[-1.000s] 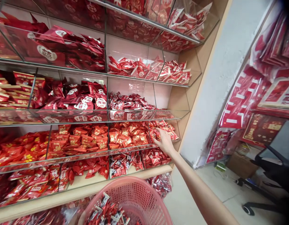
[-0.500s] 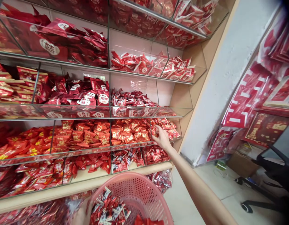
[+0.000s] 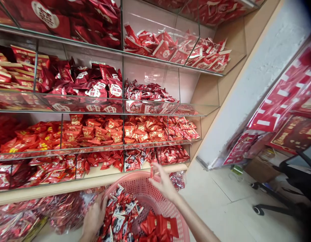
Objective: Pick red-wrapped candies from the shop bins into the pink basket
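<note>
A pink perforated basket [image 3: 145, 188] holds black-and-white patterned red packets [image 3: 120, 215] on its left and plain red packets [image 3: 159, 227] on its right. At the basket's left rim is my left hand [image 3: 94, 215], its fingers wrapped over the edge. My right hand [image 3: 162, 181] is above the basket's right back rim, slightly blurred, with a small red packet [image 3: 152, 169] at its fingertips. Behind it, a shelf compartment holds red packets with gold print [image 3: 145, 129].
Glass-fronted shelves [image 3: 95, 148] with red packets in many compartments fill the left and middle. Bagged packets [image 3: 62, 211] lie below. A wall [image 3: 236, 111] stands to the right, with red hangings [image 3: 273, 104] and a wheeled black chair [image 3: 291, 188].
My right hand has moved from the gold-print packets on the shelf down and left to above the basket, with a red packet at its fingers. The view has shifted lower and closer.
</note>
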`<state>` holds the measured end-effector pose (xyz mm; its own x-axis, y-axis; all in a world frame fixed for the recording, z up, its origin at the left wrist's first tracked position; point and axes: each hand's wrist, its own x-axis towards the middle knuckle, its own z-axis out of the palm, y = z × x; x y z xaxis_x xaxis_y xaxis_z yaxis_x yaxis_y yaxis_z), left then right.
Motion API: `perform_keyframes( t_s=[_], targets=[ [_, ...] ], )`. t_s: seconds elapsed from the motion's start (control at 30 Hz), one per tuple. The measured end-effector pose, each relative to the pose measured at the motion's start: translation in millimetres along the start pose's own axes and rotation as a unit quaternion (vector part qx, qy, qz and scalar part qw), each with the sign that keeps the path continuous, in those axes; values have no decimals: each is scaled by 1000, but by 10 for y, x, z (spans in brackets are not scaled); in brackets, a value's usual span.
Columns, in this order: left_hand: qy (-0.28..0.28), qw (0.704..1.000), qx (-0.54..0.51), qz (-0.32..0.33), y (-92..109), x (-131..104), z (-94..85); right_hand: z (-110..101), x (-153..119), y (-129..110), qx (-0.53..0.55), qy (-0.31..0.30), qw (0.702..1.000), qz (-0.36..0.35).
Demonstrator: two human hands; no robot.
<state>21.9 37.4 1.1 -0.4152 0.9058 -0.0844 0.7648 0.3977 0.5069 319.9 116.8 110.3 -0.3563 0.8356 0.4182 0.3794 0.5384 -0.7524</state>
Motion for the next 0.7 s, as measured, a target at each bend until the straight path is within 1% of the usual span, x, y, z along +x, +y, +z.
perform_keyframes(
  t_s=[0.03,0.1,0.17,0.23,0.3,0.37,0.43,0.5,0.57,0.63,0.7],
  targets=[
    [1,1000,0,-2,-7,1,6,168,-100,117,-20,-74,997,18],
    [6,1000,-2,-4,-16,-6,7,448,-227,337,-78,-174,980,53],
    [6,1000,-7,-9,-9,-23,-7,654,-266,502,-147,-237,956,85],
    [-3,1000,-10,-18,14,-48,-32,814,-254,615,-215,-274,931,109],
    [-14,999,-8,-28,41,-70,-56,957,-231,701,-271,-295,909,117],
    [-18,999,-6,-33,58,-82,-68,1089,-222,774,-306,-301,895,117],
    [-15,999,-8,-33,57,-83,-66,1191,-224,825,-321,-300,890,121],
    [-9,1000,-11,-27,41,-76,-54,1228,-222,839,-320,-295,891,128],
    [-8,1000,-12,-26,26,-70,-49,1175,-202,823,-289,-283,904,135],
    [-15,999,-8,-32,26,-73,-59,1043,-171,806,-240,-270,922,140],
    [-19,999,-4,-37,43,-82,-76,880,-155,811,-194,-274,931,141]
  ],
)
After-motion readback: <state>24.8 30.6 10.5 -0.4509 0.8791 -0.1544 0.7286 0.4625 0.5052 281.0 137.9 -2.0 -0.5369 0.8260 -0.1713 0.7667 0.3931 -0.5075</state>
